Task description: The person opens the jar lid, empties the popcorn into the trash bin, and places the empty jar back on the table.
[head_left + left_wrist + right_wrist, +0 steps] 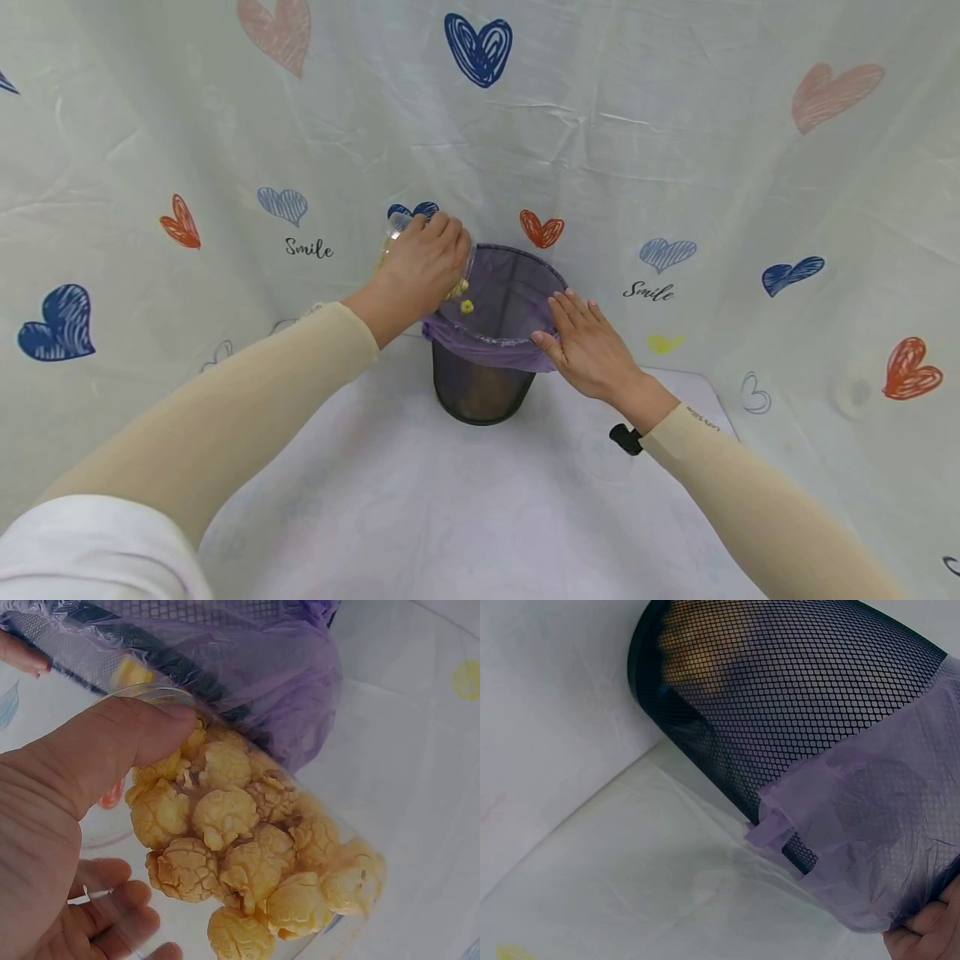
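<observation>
My left hand [422, 268] grips a clear plastic container, tilted over the left side of a black mesh bin [480, 392]. Yellow popcorn [225, 817] fills much of the container in the left wrist view, with the thumb lying across its mouth end. One loose popcorn piece [467, 307] shows in mid-air just below the container's mouth, over the bin. A thin purple bag [487, 352] lines the bin and folds down outside its rim. At the right of that rim, my right hand [592, 350] rests with its fingers straight and thumb along the edge.
The bin stands on a white-covered table [465, 517], near its back edge. Behind hangs a pale curtain [600, 158] printed with hearts and the word Smile. A small black piece [626, 439] sits at the right wrist.
</observation>
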Available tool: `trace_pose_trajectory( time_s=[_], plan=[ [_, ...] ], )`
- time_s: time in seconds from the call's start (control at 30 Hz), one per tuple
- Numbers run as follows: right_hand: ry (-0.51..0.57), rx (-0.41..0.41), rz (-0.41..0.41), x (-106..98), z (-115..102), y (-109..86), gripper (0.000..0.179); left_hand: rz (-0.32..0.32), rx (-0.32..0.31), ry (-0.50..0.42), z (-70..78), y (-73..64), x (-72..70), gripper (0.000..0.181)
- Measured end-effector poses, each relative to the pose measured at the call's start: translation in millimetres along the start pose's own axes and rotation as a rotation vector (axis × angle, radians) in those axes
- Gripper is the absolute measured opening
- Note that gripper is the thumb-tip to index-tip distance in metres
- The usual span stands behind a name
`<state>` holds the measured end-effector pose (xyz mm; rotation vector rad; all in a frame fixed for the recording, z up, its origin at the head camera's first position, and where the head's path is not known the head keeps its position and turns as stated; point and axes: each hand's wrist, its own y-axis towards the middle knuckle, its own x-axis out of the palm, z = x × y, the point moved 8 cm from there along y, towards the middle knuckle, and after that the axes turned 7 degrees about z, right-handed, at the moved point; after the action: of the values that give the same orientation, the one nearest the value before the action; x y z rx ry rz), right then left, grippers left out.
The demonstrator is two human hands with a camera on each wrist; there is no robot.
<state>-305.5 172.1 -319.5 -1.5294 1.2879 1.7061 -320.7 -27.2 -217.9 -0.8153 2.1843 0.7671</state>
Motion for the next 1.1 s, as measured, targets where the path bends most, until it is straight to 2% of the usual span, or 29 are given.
trace_pose_trajectory(
  time_s=[0.17, 0.37, 0.57, 0.9, 1.1],
  plan=[
    [-0.001, 0.002, 0.003, 0, 0, -0.7, 0.075, 0.009, 0.004, -0.002, 1.9, 1.4, -0.7, 0.059],
    [0.000, 0.005, 0.001, 1, 0, -0.5, 0.076, 0.028, 0.017, -0.022, 7.1, 2.8, -0.5, 0.067],
    [-0.005, 0.001, 0.008, 0, -1, -0.9, 0.076, 0.047, 0.049, 0.026, 14.5, 2.4, -3.1, 0.061],
    [-0.004, -0.003, 0.020, 0, -1, -1.6, 0.075, -0.019, 0.077, 0.103, 21.5, 3.6, 0.0, 0.066],
    [-0.001, -0.010, 0.032, -1, -1, -1.8, 0.075, -0.036, 0.083, 0.125, 24.4, 5.4, 1.1, 0.073]
  ],
)
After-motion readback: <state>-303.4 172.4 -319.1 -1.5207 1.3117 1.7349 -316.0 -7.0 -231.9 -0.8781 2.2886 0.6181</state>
